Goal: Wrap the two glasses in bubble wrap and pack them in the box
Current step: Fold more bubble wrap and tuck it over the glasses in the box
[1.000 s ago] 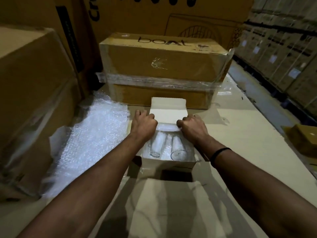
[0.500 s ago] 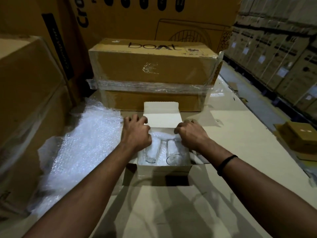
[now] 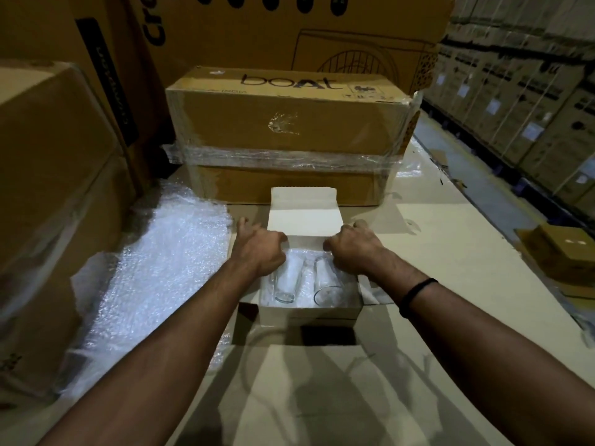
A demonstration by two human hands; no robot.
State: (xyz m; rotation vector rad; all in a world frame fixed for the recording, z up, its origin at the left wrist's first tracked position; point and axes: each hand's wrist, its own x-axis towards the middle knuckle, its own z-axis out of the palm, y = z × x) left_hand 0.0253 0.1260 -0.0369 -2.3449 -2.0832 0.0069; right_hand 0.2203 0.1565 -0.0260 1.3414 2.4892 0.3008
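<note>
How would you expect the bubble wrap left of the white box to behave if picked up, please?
Probably floppy: the bubble wrap lies rumpled and rides up against the left carton. Likely light for its size, being thin translucent film. It may sag and trail when lifted, since the sheet spreads wide.

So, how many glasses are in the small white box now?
2. Both lie side by side in the box: the left glass near the left hand, the right glass near the right hand. No other shows.
</note>
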